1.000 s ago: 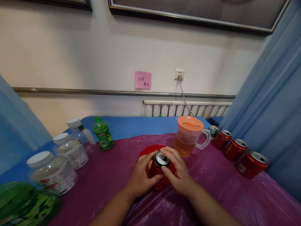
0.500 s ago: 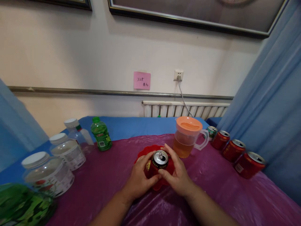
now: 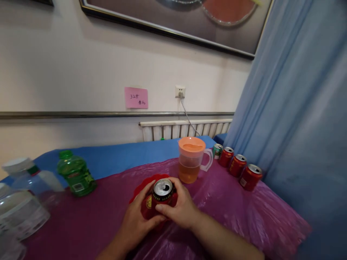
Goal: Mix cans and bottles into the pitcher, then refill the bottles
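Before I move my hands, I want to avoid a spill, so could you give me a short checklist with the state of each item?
1. Left-hand grip on the held can: ok, it curls around the left side.
2. Right-hand grip on the same can: ok, it holds the right side.
3. Can sealed: not ok, its top is open.
4. Can upright: ok, its top faces up.
5. Can resting on the red dish: cannot tell, the base is hidden.
6. Pitcher covered: ok, the orange lid is on.
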### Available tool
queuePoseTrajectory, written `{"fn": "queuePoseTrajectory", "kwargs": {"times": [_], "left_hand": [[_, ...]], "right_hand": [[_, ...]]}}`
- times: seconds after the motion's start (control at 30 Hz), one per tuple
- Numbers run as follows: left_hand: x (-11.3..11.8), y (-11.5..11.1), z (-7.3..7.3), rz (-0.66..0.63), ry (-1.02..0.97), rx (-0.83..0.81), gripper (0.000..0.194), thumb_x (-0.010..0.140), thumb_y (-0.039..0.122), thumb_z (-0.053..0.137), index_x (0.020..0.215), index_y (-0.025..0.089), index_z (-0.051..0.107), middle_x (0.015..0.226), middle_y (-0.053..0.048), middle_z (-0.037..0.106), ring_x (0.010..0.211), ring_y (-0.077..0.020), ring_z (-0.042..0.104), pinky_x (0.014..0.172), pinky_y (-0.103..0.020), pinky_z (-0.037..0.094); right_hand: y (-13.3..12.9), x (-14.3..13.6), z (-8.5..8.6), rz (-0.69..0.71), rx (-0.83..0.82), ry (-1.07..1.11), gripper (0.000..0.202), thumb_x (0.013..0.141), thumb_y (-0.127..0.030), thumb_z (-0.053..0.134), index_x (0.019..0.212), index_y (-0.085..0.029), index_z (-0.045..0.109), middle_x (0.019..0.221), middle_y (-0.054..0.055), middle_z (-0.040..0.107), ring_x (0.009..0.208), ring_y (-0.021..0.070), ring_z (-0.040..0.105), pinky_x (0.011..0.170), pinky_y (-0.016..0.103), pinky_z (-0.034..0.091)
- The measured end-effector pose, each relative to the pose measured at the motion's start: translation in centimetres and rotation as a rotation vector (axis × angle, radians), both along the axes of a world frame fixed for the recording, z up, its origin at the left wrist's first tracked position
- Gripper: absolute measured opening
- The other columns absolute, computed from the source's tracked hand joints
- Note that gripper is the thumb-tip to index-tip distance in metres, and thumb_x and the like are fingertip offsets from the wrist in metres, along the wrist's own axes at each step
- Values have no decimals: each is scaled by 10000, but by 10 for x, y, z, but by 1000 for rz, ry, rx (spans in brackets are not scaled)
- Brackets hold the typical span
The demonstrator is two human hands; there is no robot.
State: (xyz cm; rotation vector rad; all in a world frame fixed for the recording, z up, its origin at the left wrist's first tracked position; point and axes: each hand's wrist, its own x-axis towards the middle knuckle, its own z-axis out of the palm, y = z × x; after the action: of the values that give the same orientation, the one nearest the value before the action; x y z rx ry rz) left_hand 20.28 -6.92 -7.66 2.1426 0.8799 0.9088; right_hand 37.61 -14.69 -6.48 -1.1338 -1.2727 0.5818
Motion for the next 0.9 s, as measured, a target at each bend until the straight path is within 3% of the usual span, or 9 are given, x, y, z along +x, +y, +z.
{"fn": "queuePoseTrajectory", "kwargs": {"times": [0.17, 0.33, 0.43, 0.53, 0.7, 0.8, 0.9], "left_hand": [[1, 5, -3, -31, -41, 24, 833, 687, 511, 834, 1424, 260, 540, 1372, -123, 677, 1222, -347, 671, 1055, -517, 536], [4, 4, 8, 8, -34, -28, 777, 706, 561, 807, 1386, 269, 571, 1228, -99, 758, 1065, -318, 750, 926, -461, 621], [6, 4, 13, 37, -47, -9, 768, 685, 630, 793, 1338, 268, 612, 1151, -84, 787, 1013, -316, 766, 878, -439, 640], [6, 6, 12, 54, -35, 1, 760, 684, 660, 776, 1320, 274, 621, 1130, -75, 794, 1021, -315, 765, 892, -432, 633], [8, 5, 6, 53, -34, -17, 750, 756, 644, 726, 1388, 279, 553, 1207, -78, 767, 1093, -312, 740, 991, -467, 582], [9, 5, 4, 74, -44, -8, 730, 791, 639, 696, 1402, 271, 539, 1210, -84, 763, 1109, -314, 732, 1008, -482, 569], [7, 10, 4, 46, -10, 5, 725, 793, 607, 710, 1399, 251, 530, 1184, -86, 772, 1090, -306, 742, 977, -451, 591]], "right_hand": [[-13, 10, 14, -93, -53, 46, 546, 676, -297, 836, 1169, -247, 607, 1130, 35, 728, 1038, 246, 682, 929, 397, 553], [-27, 28, 21, -152, -19, 108, 535, 693, -335, 836, 1166, -249, 602, 1142, 35, 732, 1032, 237, 689, 926, 386, 565], [-51, 48, 18, -215, 20, 123, 550, 709, -345, 834, 1198, -248, 603, 1172, 48, 729, 1060, 244, 688, 947, 392, 562], [-90, 84, 5, -411, 15, 102, 566, 728, -365, 832, 1233, -243, 608, 1199, 70, 725, 1083, 265, 690, 978, 427, 549], [-159, 170, -24, -824, -55, 26, 639, 692, -487, 848, 1229, -228, 617, 1198, 100, 721, 1070, 304, 684, 991, 504, 522], [-182, 215, -37, -1011, -131, -35, 714, 662, -564, 835, 1233, -199, 610, 1166, 121, 719, 1027, 314, 682, 977, 513, 514], [-191, 243, -48, -1120, -187, -83, 763, 642, -618, 811, 1234, -179, 615, 1166, 142, 714, 1033, 332, 673, 958, 510, 511]]}}
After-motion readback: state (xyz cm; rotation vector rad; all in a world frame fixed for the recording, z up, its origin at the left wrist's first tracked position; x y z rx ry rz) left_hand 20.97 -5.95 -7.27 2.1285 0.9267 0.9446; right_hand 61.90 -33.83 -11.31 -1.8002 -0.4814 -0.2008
